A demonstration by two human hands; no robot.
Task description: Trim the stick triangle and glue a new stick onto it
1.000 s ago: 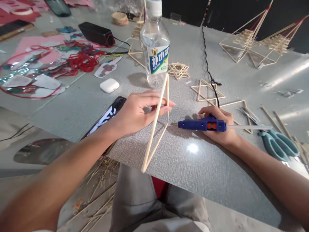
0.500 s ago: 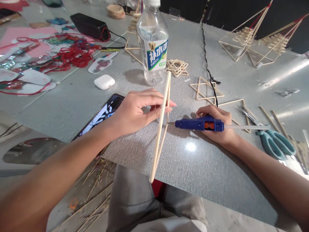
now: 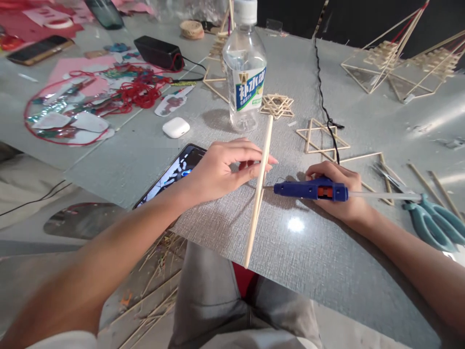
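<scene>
My left hand (image 3: pixel 236 162) pinches a frame of thin wooden sticks (image 3: pixel 258 198), held up on edge so that its sticks nearly line up. In my right hand (image 3: pixel 336 186) is a blue glue gun (image 3: pixel 307 189), its nozzle pointing left. The nozzle tip is at the frame's right side, just below my left fingers; whether it touches cannot be made out. A clear glue stick (image 3: pixel 385 195) sticks out of the gun's back end. Under my left wrist lies a phone (image 3: pixel 170 172) with its screen lit.
A plastic bottle (image 3: pixel 245 72) stands behind my left hand. Scissors (image 3: pixel 432 220) lie right of my right hand, near stick stars (image 3: pixel 323 135). A black cord (image 3: pixel 319 82) runs back from the gun. Red string (image 3: pixel 140 94) and an earbud case (image 3: pixel 176 127) lie left.
The view has shifted left, so everything appears further right. The stick frame has turned more edge-on, its sticks closing up in view. Both hands keep their hold.
</scene>
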